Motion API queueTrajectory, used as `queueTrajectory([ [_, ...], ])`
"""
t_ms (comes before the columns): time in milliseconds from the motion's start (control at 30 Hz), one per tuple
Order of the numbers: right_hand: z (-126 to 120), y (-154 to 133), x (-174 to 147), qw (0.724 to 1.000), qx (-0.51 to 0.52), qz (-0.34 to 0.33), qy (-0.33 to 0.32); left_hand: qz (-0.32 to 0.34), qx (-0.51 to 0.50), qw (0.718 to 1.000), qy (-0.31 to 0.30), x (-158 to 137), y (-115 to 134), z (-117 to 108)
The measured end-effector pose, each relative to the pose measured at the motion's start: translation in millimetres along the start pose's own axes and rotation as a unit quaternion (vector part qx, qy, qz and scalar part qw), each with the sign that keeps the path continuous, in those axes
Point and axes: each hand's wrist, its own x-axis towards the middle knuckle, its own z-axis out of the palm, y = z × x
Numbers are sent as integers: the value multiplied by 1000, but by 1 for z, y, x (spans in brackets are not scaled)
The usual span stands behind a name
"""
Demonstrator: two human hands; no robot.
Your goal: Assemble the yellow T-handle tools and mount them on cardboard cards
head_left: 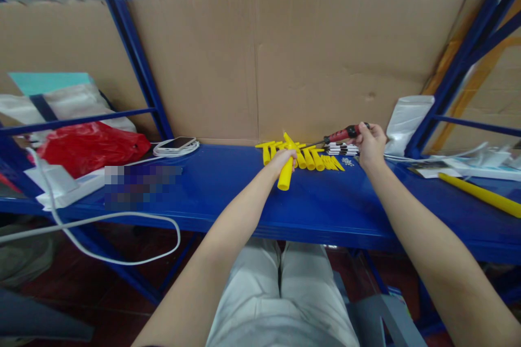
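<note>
My left hand (284, 159) is closed around a yellow T-shaped plastic piece (285, 178), its tube end pointing toward me. In my right hand (372, 144) is a red and black screwdriver (344, 134), held by the back of its handle. The screwdriver's shaft points left to the upper part of the yellow piece; whether the tip touches it I cannot tell. Behind my left hand lie several similar yellow T-shaped pieces (310, 161) in a row. To their right are small yellow pointed pieces (331, 162), black-and-white sticks (342, 148) and tiny silvery parts (347, 161).
The blue shelf (228, 195) has a cardboard backing (195, 65) and blue posts. At left are a phone (180, 143) on a coiled cable, a red bag (89, 146) and a power strip (73, 190). A white pouch (407, 124) and yellow tube (480, 194) lie right.
</note>
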Motion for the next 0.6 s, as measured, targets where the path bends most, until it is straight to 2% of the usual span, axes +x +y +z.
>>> queueTrajectory([
  [600, 1, 0, -1, 999, 28, 18, 0, -8, 27, 999, -14, -5, 6, 1],
])
